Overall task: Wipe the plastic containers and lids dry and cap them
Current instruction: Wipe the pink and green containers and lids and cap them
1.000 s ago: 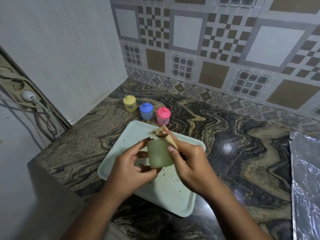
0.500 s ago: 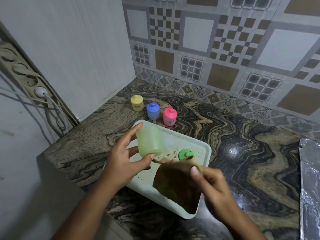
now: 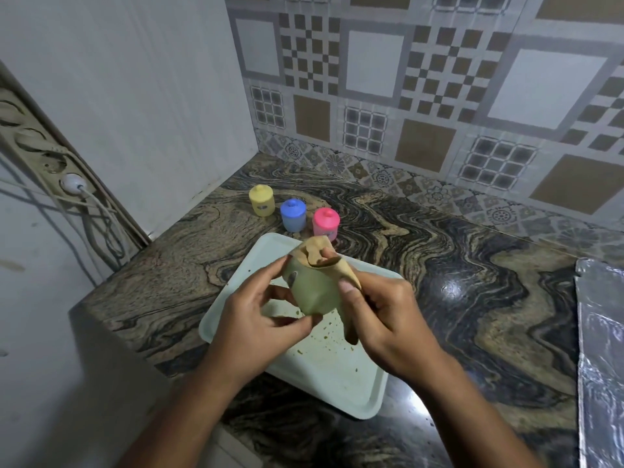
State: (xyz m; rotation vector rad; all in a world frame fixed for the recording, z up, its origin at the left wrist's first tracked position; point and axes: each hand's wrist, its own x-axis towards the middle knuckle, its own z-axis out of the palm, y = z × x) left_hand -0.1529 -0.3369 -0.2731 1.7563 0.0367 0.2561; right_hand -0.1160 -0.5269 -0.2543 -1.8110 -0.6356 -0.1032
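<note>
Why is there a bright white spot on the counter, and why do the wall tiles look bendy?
Head view: the spot is light glaring off the polished counter; the wide-angle lens bends the wall tiles toward the edges.

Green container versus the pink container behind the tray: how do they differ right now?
The green container is held tilted above the tray by the left hand; the pink container stands upright on the counter. The green container's top is covered by the brown cloth that the right hand grips; the pink container wears its lid. Both are small round plastic tubs.
</note>
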